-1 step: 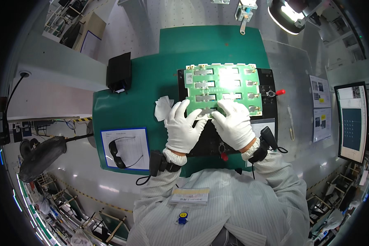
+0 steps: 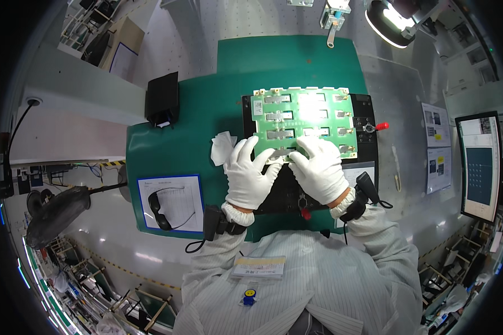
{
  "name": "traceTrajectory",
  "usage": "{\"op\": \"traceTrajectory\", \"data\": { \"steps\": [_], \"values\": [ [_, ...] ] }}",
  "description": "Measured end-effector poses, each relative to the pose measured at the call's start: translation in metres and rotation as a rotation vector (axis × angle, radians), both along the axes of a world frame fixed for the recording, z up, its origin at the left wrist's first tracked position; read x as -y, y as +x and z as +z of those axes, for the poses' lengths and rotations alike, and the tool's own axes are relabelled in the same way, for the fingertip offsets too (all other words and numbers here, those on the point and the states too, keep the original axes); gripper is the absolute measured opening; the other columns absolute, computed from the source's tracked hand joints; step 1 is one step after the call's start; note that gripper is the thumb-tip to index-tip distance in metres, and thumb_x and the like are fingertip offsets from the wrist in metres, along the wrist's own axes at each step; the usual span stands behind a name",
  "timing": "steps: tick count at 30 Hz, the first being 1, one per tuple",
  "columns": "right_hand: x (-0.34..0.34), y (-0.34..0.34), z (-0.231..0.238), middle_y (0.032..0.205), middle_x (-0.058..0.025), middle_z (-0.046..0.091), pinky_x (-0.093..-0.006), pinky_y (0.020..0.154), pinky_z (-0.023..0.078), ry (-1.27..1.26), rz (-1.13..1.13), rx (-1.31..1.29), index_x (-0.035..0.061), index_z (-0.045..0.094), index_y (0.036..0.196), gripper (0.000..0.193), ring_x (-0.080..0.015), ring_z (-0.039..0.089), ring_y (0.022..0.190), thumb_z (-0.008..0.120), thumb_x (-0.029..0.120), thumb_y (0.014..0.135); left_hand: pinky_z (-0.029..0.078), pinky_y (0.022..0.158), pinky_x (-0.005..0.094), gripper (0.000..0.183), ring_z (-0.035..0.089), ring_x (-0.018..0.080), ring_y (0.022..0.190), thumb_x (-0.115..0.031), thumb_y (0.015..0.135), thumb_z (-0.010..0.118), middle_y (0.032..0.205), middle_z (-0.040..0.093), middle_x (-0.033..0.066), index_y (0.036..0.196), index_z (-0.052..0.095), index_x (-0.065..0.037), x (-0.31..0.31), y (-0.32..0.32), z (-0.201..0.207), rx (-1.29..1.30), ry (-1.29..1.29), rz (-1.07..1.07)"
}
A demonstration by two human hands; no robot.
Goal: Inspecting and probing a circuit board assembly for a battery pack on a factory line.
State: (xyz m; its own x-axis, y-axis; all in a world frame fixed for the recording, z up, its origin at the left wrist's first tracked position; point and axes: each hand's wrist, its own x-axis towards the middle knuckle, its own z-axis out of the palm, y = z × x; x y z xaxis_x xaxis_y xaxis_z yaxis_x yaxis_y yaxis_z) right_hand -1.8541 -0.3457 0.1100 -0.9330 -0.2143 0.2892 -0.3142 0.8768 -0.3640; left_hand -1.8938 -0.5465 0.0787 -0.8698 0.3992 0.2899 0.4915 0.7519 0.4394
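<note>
A green circuit board (image 2: 299,124) lies on a black fixture (image 2: 365,146), with several flat grey metal strips set in rows across it. My left hand (image 2: 247,177), in a white glove, is at the board's near left corner, its thumb and a finger closed at the left end of the nearest metal strip (image 2: 283,152). The other left fingers rest along the board's edge. From the right, my gloved right hand (image 2: 321,172) has its thumb and forefinger bent in at the strip's other end. The fingertips partly hide the strip, and glare washes out part of the board.
Red-handled clamps (image 2: 382,126) (image 2: 305,213) sit on the fixture's right and near sides. A crumpled white cloth (image 2: 222,148) lies by my left hand. Dark glasses (image 2: 159,212) rest on a blue-edged paper sheet (image 2: 181,195). A black holder (image 2: 162,99), lamp (image 2: 390,22) and monitor (image 2: 479,167) stand around.
</note>
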Motion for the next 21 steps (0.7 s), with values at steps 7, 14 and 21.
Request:
{"op": "traceTrajectory", "data": {
  "steps": [7, 14, 21],
  "values": [
    [-0.026, -0.049, 0.003, 0.094, -0.0109, 0.065, -0.0445, 0.076, 0.051, 0.047, -0.037, -0.145, 0.0081, 0.065, 0.099, 0.021, -0.0339, 0.063, 0.085, 0.073, 0.010, 0.080, 0.044, 0.103, 0.0496, 0.035, 0.056, 0.0344, 0.123, -0.035, 0.083, 0.079, 0.131, 0.062, 0.0145, 0.109, 0.076, -0.012, -0.005, -0.041, 0.010, -0.111, 0.049, 0.016],
    [-0.030, -0.117, -0.013, 0.089, -0.0111, 0.062, -0.0433, 0.075, 0.051, 0.116, -0.108, 0.000, 0.0114, 0.072, 0.098, 0.011, -0.0313, 0.062, 0.087, 0.065, 0.014, 0.090, 0.038, 0.108, 0.0536, 0.032, 0.049, 0.0338, 0.131, -0.036, 0.093, 0.068, 0.139, 0.056, 0.0121, 0.116, 0.076, -0.016, -0.032, -0.091, 0.002, -0.057, 0.000, 0.016],
    [-0.028, -0.130, -0.024, 0.087, -0.0111, 0.061, -0.0433, 0.072, 0.052, 0.174, -0.106, 0.034, 0.0109, 0.071, 0.094, 0.012, -0.0301, 0.062, 0.083, 0.059, 0.015, 0.092, 0.037, 0.107, 0.0552, 0.026, 0.045, 0.0304, 0.133, -0.034, 0.090, 0.069, 0.137, 0.055, 0.0085, 0.110, 0.075, -0.019, -0.042, -0.104, -0.009, -0.078, -0.066, 0.006]
  ]
}}
